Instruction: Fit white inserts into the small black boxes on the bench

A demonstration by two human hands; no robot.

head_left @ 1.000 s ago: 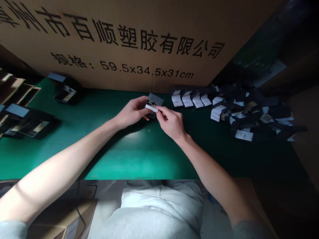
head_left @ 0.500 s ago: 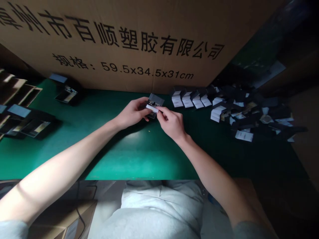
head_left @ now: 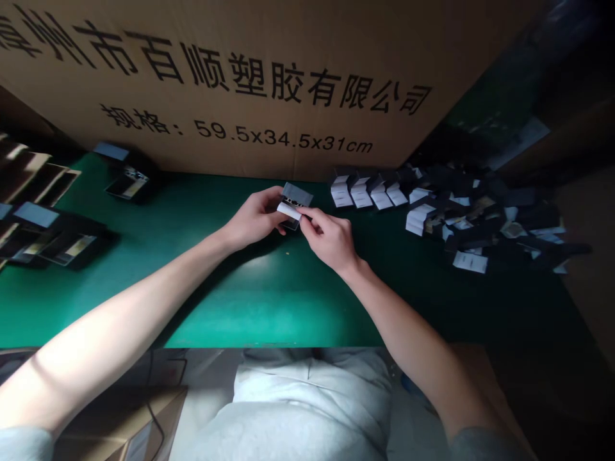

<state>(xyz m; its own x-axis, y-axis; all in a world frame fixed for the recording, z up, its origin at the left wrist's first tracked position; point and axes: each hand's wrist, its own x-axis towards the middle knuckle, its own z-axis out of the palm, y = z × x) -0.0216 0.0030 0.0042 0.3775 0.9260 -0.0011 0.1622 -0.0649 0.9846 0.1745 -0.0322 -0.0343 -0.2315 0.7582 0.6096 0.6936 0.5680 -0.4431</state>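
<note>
My left hand [head_left: 254, 218] grips a small black box [head_left: 296, 194] by its left side, its lid standing open away from me. A folded white paper piece [head_left: 289, 210] lies across the front of the box opening. My right hand [head_left: 329, 235] pinches the right end of that white paper between thumb and fingers. Both hands are above the green table [head_left: 269, 307]. The inside of the box is partly hidden by the paper and my fingers.
A large printed carton [head_left: 250, 38] stands along the back. Right of my hands are a row of folded white cards [head_left: 342, 195] and a heap of black and white pieces [head_left: 500, 224]. Open black boxes [head_left: 72, 246] sit at left, one more [head_left: 127, 182] farther back.
The white paper has shifted slightly left and tilts more over the box. My right fingers have moved a little left with it; my left hand keeps its hold.
</note>
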